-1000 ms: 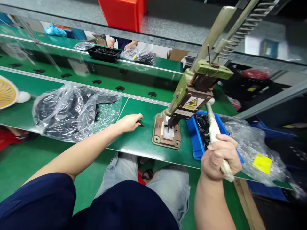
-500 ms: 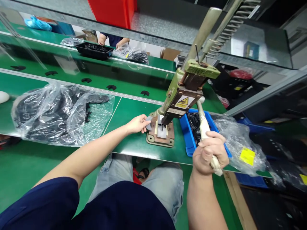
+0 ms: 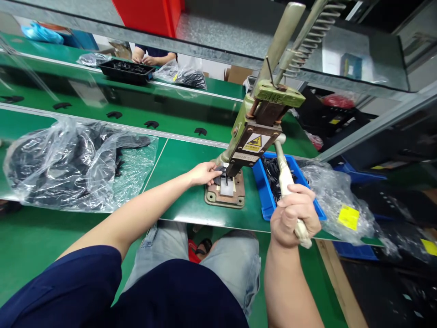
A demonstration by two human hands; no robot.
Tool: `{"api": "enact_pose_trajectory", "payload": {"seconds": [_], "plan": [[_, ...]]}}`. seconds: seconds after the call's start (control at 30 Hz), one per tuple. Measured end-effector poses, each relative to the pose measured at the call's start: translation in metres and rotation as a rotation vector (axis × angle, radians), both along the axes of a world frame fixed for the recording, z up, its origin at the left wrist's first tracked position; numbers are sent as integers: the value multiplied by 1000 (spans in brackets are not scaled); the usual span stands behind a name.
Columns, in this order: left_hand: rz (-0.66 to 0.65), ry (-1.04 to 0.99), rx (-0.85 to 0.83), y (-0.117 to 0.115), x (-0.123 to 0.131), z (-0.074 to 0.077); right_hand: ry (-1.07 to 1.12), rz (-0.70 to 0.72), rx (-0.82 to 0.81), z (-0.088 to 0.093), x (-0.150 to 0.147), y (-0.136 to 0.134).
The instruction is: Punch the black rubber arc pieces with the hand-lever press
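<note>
A green hand-operated arbor press [image 3: 254,123] stands on the bench, its ram over a base plate [image 3: 228,199]. My left hand [image 3: 204,174] pinches a small dark, flat plastic piece [image 3: 219,177] between thumb and fingers, at the fixture under the ram. Part of the piece is hidden by the fingers and the press. My right hand [image 3: 296,214] is wrapped round the taped lever handle [image 3: 285,175] of the press. Just behind that handle is a blue bin [image 3: 269,200] of thin black parts [image 3: 272,175].
A clear bag of black parts [image 3: 68,164] lies on the left. Several dark curved pieces [image 3: 114,115] sit on the green strip beyond the bench. At right is a plastic bag with a yellow label [image 3: 348,217]. Across the way, a co-worker's hands [image 3: 143,59] are beside a black tray [image 3: 126,73].
My left hand has moved the plastic piece rightward, from beside the fixture to under the ram. My right hand stays on the lever. The whole view has shifted slightly.
</note>
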State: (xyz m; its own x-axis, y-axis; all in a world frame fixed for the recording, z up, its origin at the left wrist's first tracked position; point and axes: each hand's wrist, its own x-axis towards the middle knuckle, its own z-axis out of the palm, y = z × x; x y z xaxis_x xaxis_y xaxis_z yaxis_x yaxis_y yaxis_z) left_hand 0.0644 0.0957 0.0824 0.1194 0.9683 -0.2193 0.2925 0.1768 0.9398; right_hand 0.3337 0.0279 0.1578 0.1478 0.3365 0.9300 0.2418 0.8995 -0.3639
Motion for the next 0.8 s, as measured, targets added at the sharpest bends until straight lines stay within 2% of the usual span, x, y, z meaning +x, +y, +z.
{"api": "enact_pose_trajectory", "payload": {"seconds": [0.17,0.4,0.47,0.57,0.7,0.77,0.8], "plan": [[-21,-27,-80,4,0,-2,38,-18,14,0,-3,4],[-14,-26,-244,12,1,10,41,-20,17,-3,-3,3],[-5,-17,-307,13,3,13,48,-10,36,1,-5,4],[17,-44,-361,11,6,15,94,51,111,27,-11,14],[71,-127,-326,2,11,14,99,161,160,94,-14,41],[96,-172,-285,-5,12,13,-17,132,119,118,-10,50],[104,-201,-262,-9,11,14,-79,72,90,121,-7,52]]}}
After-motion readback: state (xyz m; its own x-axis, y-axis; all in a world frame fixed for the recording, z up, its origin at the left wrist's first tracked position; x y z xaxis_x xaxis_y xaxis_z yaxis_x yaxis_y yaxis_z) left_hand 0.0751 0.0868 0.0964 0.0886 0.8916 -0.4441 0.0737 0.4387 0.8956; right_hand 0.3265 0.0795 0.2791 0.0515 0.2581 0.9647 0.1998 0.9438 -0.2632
